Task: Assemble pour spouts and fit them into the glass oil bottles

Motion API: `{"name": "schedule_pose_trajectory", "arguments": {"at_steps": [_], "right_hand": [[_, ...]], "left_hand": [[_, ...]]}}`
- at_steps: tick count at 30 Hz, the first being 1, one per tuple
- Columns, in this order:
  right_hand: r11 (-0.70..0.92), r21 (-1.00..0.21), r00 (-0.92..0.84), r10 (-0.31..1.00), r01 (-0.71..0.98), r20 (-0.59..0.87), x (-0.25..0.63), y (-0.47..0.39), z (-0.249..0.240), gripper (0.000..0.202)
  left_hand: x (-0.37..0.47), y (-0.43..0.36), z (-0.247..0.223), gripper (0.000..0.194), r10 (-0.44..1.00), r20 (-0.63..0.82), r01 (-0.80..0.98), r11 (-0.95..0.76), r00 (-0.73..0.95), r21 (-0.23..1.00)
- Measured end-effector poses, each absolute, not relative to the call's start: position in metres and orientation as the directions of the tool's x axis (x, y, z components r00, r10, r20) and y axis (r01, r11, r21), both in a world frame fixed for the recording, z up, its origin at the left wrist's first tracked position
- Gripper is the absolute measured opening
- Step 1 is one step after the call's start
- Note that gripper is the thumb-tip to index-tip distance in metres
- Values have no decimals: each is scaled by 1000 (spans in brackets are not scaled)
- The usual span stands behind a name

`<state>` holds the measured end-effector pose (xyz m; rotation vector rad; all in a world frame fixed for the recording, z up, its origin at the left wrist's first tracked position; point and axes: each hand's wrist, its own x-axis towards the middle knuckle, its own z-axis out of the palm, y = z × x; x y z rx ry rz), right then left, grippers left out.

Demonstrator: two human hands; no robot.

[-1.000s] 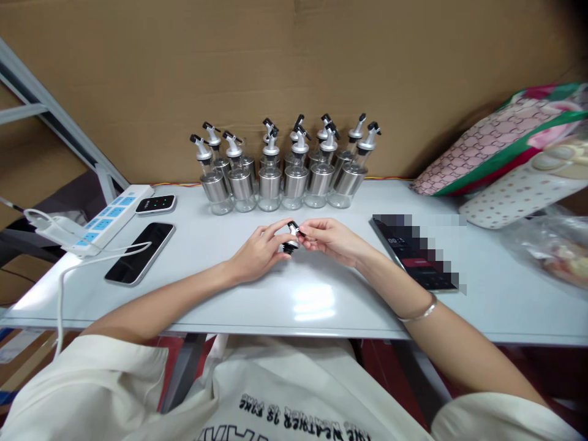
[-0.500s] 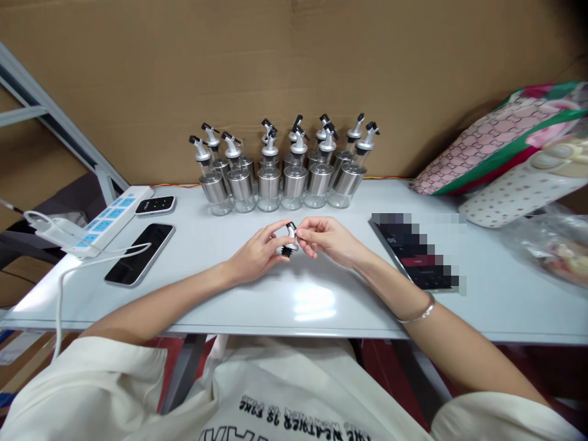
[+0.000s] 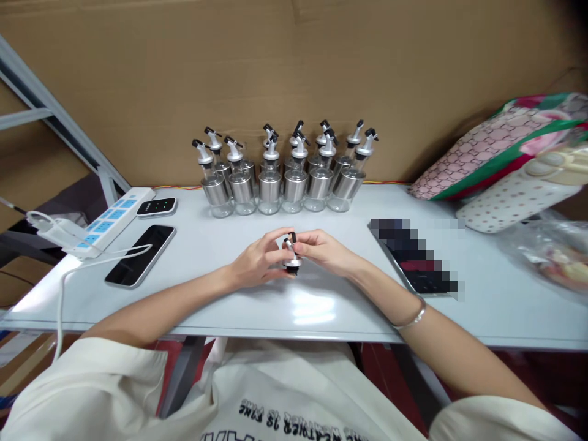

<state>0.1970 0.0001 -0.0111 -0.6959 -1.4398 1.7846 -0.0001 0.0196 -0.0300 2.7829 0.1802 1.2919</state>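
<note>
Between my two hands, above the table's middle, is a silver bottle pourer with a black stopper underneath and a black flip cap on its spout. My left hand grips the pourer from the left, fingers curved round its body. From the right, my right hand pinches the top of it, near the black cap. Beyond my hands stand two rows of glass oil bottles with steel sleeves; most carry the same kind of pourer. One at the back left seems to have none, though it is partly hidden.
To the left lie a phone on a white cable, a small black device and a power strip. A tablet or phone, partly pixelated, lies right. Further right are a dotted tumbler, a pink patterned bag and a plastic bag.
The pourer has moved slightly nearer to me and now stands more upright, its black cap pointing up. My right hand's fingers have closed in around its top.
</note>
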Motion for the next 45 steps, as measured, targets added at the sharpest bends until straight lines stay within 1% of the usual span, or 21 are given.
{"name": "schedule_pose_trajectory", "arguments": {"at_steps": [3,7,11,14,19,21,25,27,29,32,34,35,37,39,40,41,42,45], "right_hand": [[-107,-969,-561,827,-223,38,194,0,-12,38],[-170,-940,-534,845,-296,15,195,-1,-9,38],[-208,-934,-572,820,-291,-4,195,-3,-7,38],[-248,-919,-606,796,-307,-12,193,-4,-8,43],[-217,-918,-593,805,-333,25,190,-5,-8,43],[-194,-922,-583,811,-335,41,189,-5,-9,41],[-176,-931,-555,831,-321,35,187,-7,-10,43],[-168,-934,-540,841,-317,32,185,-7,-8,44],[-168,-927,-524,851,-336,35,185,-8,-5,43],[-189,-896,-486,873,-401,33,186,-7,0,39],[-177,-882,-425,905,-438,30,188,-4,2,34],[-166,-877,-387,922,-450,24,189,-3,2,31],[-164,-866,-321,947,-473,-5,191,0,1,28],[-192,-837,-286,957,-512,-45,192,3,1,30],[-209,-819,-278,959,-534,-63,192,5,0,34],[-220,-804,-272,959,-552,-75,192,6,0,38],[-223,-795,-267,960,-564,-79,193,6,1,42],[-196,-790,-237,969,-581,-66,193,6,3,45]], "left_hand": [[0,20,-34,30,171,773,66,-984,610,166],[-1,19,-37,17,245,762,96,-967,599,235],[-2,18,-37,14,241,748,127,-970,619,207],[-3,19,-38,17,234,766,119,-972,599,204],[-6,21,-38,22,227,743,170,-974,630,153],[-6,20,-37,22,243,733,190,-969,636,157],[-4,16,-35,27,234,779,176,-971,581,160],[-3,15,-34,24,219,794,185,-973,567,136],[-3,16,-29,18,202,780,210,-973,592,94],[-7,24,-11,21,153,731,262,-964,665,-37],[-10,37,11,21,160,742,357,-927,651,-113],[-11,46,25,18,218,767,452,-886,603,-103],[-12,67,58,16,388,807,648,-761,445,9],[-12,90,92,21,599,732,796,-591,325,131],[-11,101,107,24,701,663,865,-475,261,162],[-9,110,120,29,796,555,916,-376,243,138],[-7,119,130,34,881,406,952,-297,243,75],[3,139,146,37,953,191,971,-237,236,-17]]}}
